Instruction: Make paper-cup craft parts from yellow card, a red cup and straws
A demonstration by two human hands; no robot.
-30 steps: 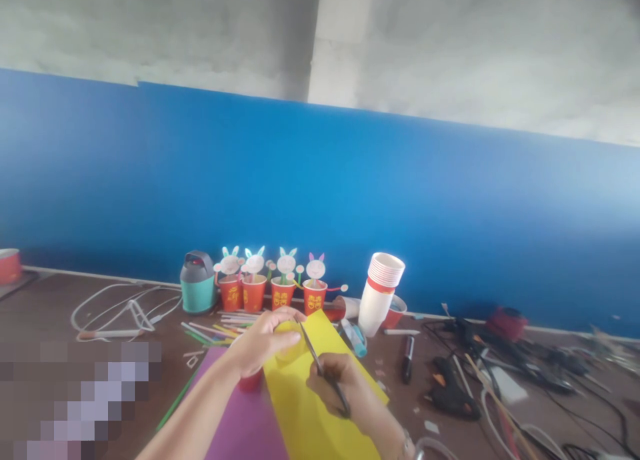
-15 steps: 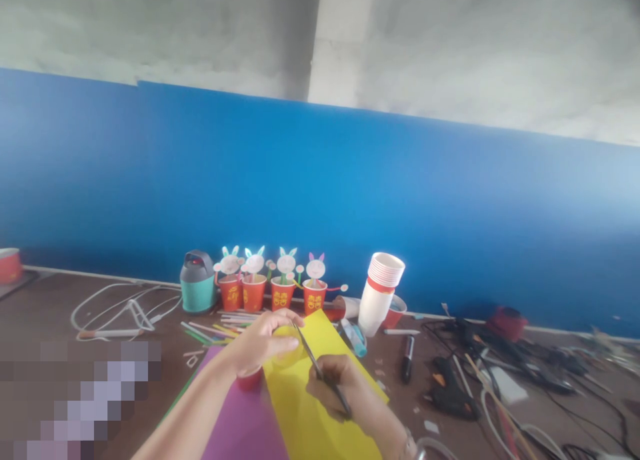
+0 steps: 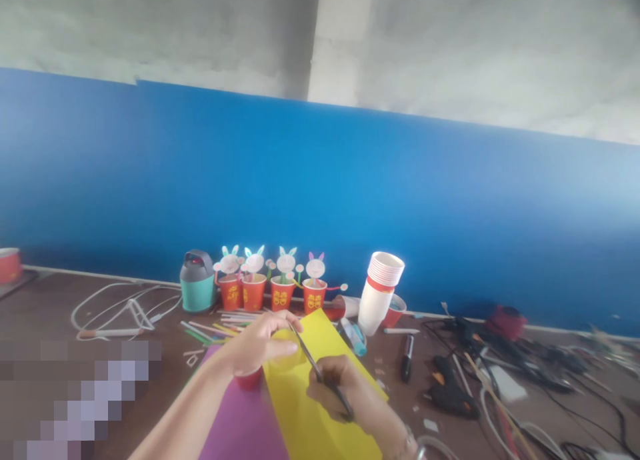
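In my right hand [image 3: 343,387] is a pair of scissors [image 3: 315,367] with dark handles, its blades pointing up and left. The blade tips meet the fingertips of my left hand [image 3: 263,343]. That hand has its fingers curled and its thumb stretched to the right; what it pinches is hidden, though yellow shows between thumb and fingers. A red paper cup [image 3: 249,380] is partly visible just below the left palm. Beneath both hands lies a yellow paper sheet [image 3: 290,407], overlapping a purple sheet [image 3: 245,420] at its left.
Behind my hands stand several red cups [image 3: 283,293] with paper rabbit faces. A teal speaker-like device [image 3: 197,283] is left of them, colored sticks [image 3: 235,320] in front. To the right are stacked white cups [image 3: 380,293], a marker [image 3: 408,359], a black glue gun [image 3: 450,390] and tangled cables.
The scissors have shifted slightly at the tips, toward the left fingers. My left hand has moved a little left, and the rounded yellow shape under it shows less.
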